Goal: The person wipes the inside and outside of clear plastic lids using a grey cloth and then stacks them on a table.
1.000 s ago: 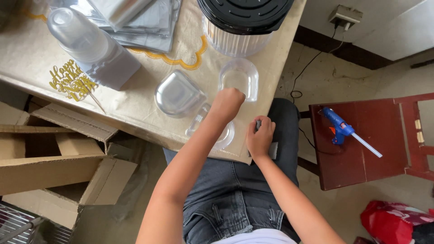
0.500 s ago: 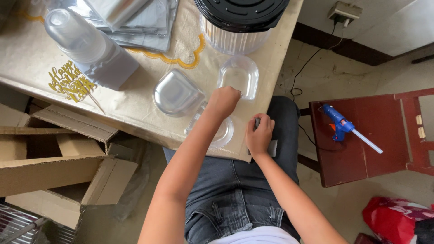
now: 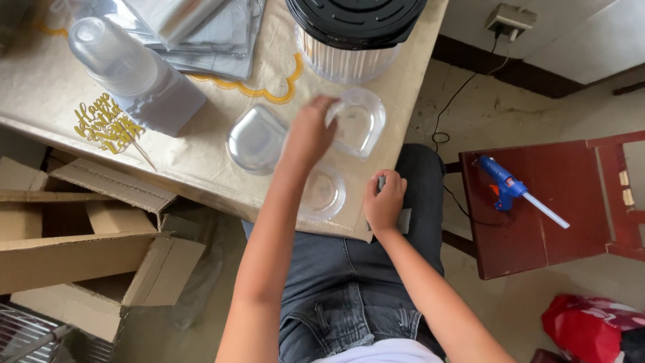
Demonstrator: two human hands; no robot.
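Note:
My left hand reaches over the table and its fingers close on the near rim of a clear plastic tub. A second clear domed tub lies just left of that hand, and a clear round lid lies under my wrist near the table's edge. My right hand rests at the table's front edge, closed around a small grey object that is mostly hidden.
A big ribbed container with a black lid stands behind the tubs. A sleeve of clear cups, a gold cake topper and silver packets lie to the left. Open cardboard boxes sit on the floor; a blue glue gun lies on a red stool.
My left hand has shifted up from the round lid to the rim of the clear tub. My right hand stays at the table's edge.

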